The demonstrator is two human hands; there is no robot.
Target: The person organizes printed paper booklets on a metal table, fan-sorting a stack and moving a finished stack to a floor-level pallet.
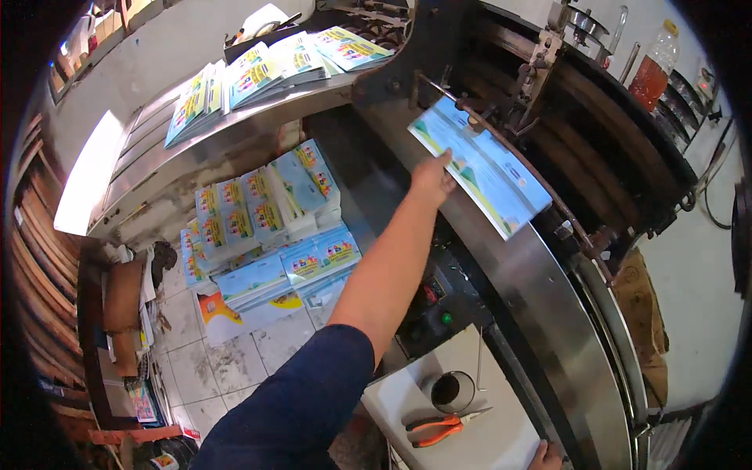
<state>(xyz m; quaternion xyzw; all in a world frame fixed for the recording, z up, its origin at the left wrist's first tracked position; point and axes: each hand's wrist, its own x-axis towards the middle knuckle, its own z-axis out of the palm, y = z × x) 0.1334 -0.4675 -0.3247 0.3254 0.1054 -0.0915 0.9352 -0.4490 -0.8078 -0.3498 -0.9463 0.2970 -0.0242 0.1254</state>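
- A big printed sheet (479, 164) is held at its near edge by the left hand (432, 178); the sheet lies flat on the slanted metal bed of the machine (540, 313).
- The sheet is best kept flat and square to the dark opening, with fingers kept away from the moving parts.
- The right hand (546, 456) is seen only at the bottom edge, resting on the white shelf (407, 403); its grip cannot be told.
- The pliers (439, 428) lie untouched near a small cup (452, 391).
- The stacks of printed sheets (266, 227) on the floor are blurry.
- The inside of the machine is dark and hard to see.
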